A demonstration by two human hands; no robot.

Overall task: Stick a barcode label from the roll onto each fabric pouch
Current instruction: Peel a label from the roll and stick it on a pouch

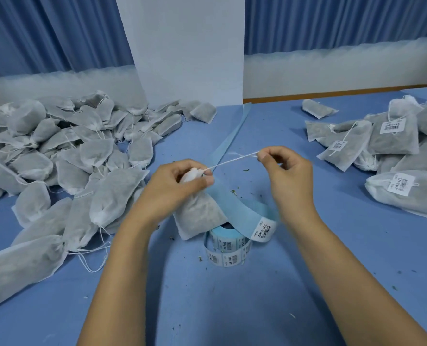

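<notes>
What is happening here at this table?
A person works at a blue table. The left hand grips a pouch by its neck, and the right hand pinches its string, stretched tight between them. The label roll stands below the hands. Unlabelled pouches lie on the left, labelled ones on the right.

One left hand (177, 186), one right hand (287, 171), one held pouch (197, 216), one label roll (228, 250), dozens of unlabelled pouches (95, 151), three labelled pouches (394, 139)
</notes>
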